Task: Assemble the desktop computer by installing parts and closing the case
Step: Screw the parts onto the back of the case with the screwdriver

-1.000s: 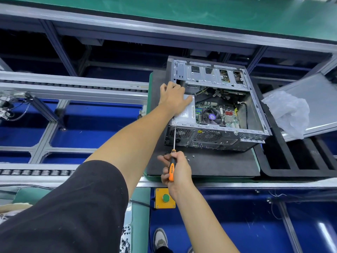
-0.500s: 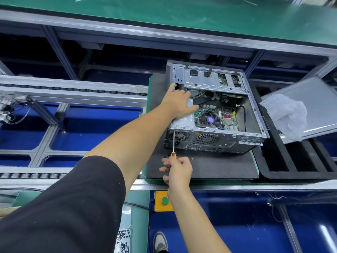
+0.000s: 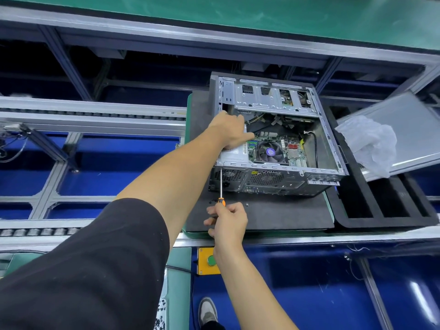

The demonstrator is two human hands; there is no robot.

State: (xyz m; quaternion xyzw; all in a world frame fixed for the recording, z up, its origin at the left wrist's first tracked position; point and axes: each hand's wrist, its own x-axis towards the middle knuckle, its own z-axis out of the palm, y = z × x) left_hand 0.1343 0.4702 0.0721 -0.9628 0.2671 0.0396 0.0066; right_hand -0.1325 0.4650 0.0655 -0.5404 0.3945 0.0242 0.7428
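Left hand (image 3: 229,132) slid from fist on power supply (image 3: 232,154) to flatter, reaching deeper.

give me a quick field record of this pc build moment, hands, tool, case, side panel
left hand: rests on silver power supply box inside the case
right hand: grips orange-handled screwdriver, tip at rear panel's upper left corner
case: open grey metal computer case on its side on dark foam mat
side panel: grey metal panel off, right of case, crumpled clear plastic bag on it

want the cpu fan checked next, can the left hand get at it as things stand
Probably yes: the computer case lies open on top, and the left hand already rests on the power supply right beside the CPU fan, nothing covering it.
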